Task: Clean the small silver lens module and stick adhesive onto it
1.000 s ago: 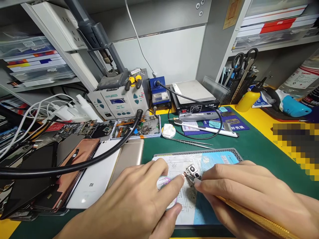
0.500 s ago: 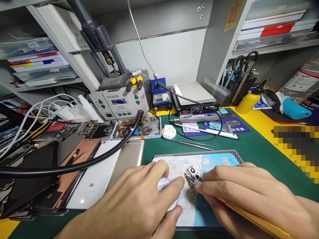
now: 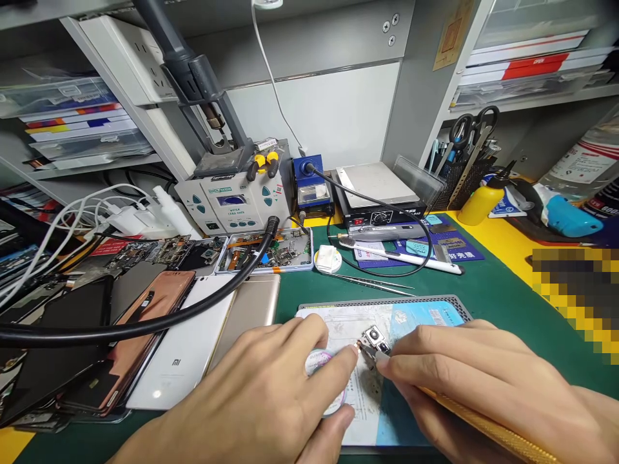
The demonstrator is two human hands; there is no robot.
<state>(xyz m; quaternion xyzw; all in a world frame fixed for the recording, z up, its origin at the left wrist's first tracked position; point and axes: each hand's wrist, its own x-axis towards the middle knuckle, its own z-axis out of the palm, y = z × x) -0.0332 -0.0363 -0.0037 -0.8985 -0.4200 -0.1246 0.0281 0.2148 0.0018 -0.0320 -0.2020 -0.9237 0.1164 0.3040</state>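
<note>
A small camera module (image 3: 374, 336) with a silvery square frame lies on a white and blue work pad (image 3: 420, 422). The index fingertip of my left hand (image 3: 271, 386) presses at the module's left end, by a small copper-coloured piece. Beneath that hand, partly hidden, is a round disc (image 3: 333, 405) with a purple edge; whether the fingers grip it is unclear. My right hand (image 3: 464, 374) is closed around a gold knurled handle (image 3: 488, 422), its dark pointed blade touching beside the module.
Several phones and back covers (image 3: 176, 348) lie at the left, with a thick black hose (image 3: 203, 306) arching over them. Behind the pad are tweezers (image 3: 367, 283), a white brush (image 3: 411, 256), a parts tray (image 3: 309, 263) and a hot-air station (image 3: 236, 200).
The view has shifted very slightly. Both hands stay in almost the same place, and the blade tip remains beside the module.
</note>
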